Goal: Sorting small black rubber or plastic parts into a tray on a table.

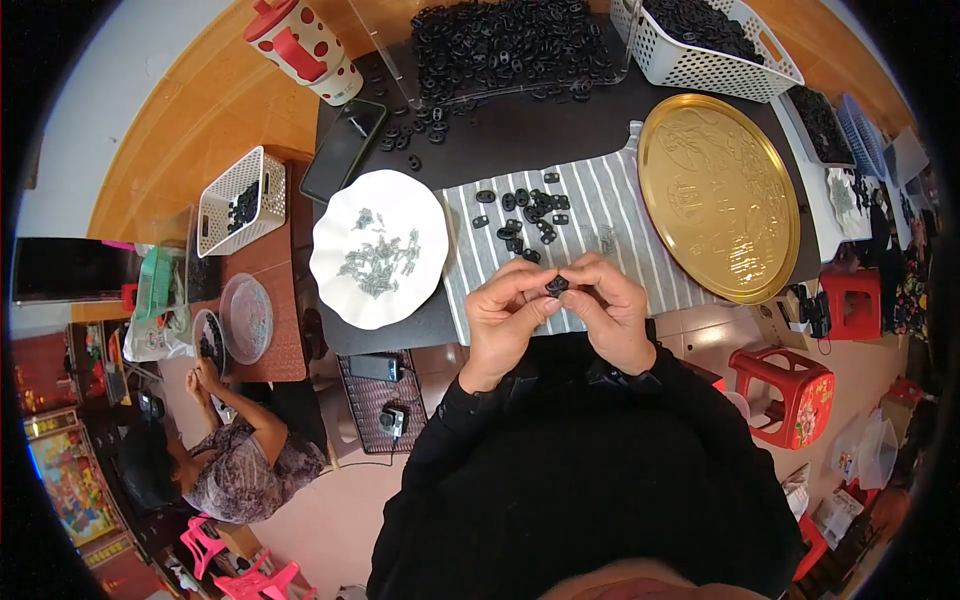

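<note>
My left hand point(508, 318) and my right hand point(606, 312) meet above the near edge of a grey-and-white striped cloth point(480, 265). Thumbs and forefingers of both hands pinch one small black plastic cord lock point(556, 286) between them; the fingertips cover part of it. Just beyond the fingers, several loose black cord lock pieces point(538, 208) lie scattered on the cloth, some oval with two holes, some squarer. To the left, a white scalloped plate point(335, 225) bears many small metal springs point(378, 262). A few more thin springs point(607, 238) rest on the cloth beyond my right hand.
A round gold tray point(720, 200) lies at right. Behind are a clear bin of black pieces point(510, 50), a white basket point(700, 65), a dotted tumbler point(305, 55) and a phone point(343, 150). Another person point(235, 455) works at the left table; a red stool point(785, 395) stands right.
</note>
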The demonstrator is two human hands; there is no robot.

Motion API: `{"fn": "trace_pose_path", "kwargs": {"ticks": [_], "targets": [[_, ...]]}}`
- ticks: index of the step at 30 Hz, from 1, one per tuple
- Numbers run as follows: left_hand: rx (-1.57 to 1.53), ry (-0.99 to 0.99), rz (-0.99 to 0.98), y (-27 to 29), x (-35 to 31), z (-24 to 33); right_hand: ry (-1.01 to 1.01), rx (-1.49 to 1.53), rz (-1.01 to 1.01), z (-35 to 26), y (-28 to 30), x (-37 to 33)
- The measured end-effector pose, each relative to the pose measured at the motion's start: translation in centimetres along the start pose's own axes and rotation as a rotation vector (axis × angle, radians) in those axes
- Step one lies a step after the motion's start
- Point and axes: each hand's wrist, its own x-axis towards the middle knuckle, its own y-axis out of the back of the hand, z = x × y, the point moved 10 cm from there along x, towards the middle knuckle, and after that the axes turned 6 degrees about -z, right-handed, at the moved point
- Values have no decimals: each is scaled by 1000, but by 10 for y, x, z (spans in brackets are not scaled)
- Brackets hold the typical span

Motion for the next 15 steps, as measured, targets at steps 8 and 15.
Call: {"fn": "trace_pose_path", "kwargs": {"ticks": [8, 15], "targets": [[-23, 45, -5, 1, 0, -2, 60, -149, -9, -7, -2, 2], [45, 70, -1, 3, -3, -4, 71, -212, -38, -13, -6, 4]]}}
